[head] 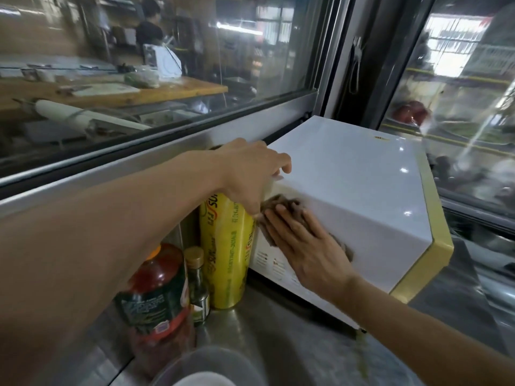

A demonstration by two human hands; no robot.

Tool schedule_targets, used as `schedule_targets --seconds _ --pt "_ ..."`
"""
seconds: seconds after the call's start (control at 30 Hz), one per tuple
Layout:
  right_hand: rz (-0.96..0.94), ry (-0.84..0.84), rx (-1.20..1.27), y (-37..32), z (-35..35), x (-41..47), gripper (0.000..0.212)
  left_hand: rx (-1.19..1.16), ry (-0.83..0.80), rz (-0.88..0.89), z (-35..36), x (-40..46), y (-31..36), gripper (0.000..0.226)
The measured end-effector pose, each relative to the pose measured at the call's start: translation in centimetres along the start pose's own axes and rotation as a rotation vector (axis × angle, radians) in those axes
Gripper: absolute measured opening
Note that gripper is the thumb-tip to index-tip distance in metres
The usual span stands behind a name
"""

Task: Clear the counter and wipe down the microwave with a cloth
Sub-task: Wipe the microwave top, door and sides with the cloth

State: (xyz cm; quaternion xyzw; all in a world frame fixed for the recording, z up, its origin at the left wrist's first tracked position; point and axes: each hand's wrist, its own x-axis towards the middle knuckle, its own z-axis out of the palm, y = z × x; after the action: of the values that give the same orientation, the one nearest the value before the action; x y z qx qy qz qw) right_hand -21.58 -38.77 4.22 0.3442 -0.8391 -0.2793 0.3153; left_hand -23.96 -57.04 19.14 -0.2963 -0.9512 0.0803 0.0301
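The right hand (303, 246) lies flat, fingers spread, pressing a brown cloth (281, 207) against the left side of the one white microwave (362, 190) on the steel counter (278, 344). The left hand (250, 174), loosely curled, rests on the microwave's top left edge (whether it grips anything, I cannot tell). Left of it stand one yellow cling-film roll (225, 252) and two bottles (156, 296).

A wide glass window (156, 65) in a grey metal frame (331, 54) runs along the stainless steel counter (278, 344), giving onto a wooden worktable (117, 97) in a dim workroom, with bright daylight beyond the right-hand pane (457, 51).
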Motion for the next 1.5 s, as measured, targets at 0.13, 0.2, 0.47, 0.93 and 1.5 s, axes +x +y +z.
schedule_targets --seconds 0.13,0.2,0.47,0.93,1.5 --pt "-0.203 -0.206 -0.019 -4.5 3.7 -1.3 0.066 0.04 -0.006 -0.006 0.0 -0.1 0.1 0.082" --pt "-0.276 -0.337 -0.063 -5.1 3.9 -3.5 0.068 0.062 -0.007 -0.003 -0.1 -0.1 0.2 0.079" --pt "-0.055 -0.165 0.028 -1.4 2.1 -7.8 0.062 0.081 -0.022 0.001 -0.4 -0.4 0.4 0.08" --pt "-0.144 -0.23 -0.129 -2.6 4.1 -14.5 0.066 0.014 -0.012 -0.034 -0.4 -0.6 0.5 0.076" --pt "-0.105 -0.284 -0.105 -8.5 6.8 -2.6 0.055 0.028 -0.001 -0.003 0.0 -0.3 0.2 0.078"
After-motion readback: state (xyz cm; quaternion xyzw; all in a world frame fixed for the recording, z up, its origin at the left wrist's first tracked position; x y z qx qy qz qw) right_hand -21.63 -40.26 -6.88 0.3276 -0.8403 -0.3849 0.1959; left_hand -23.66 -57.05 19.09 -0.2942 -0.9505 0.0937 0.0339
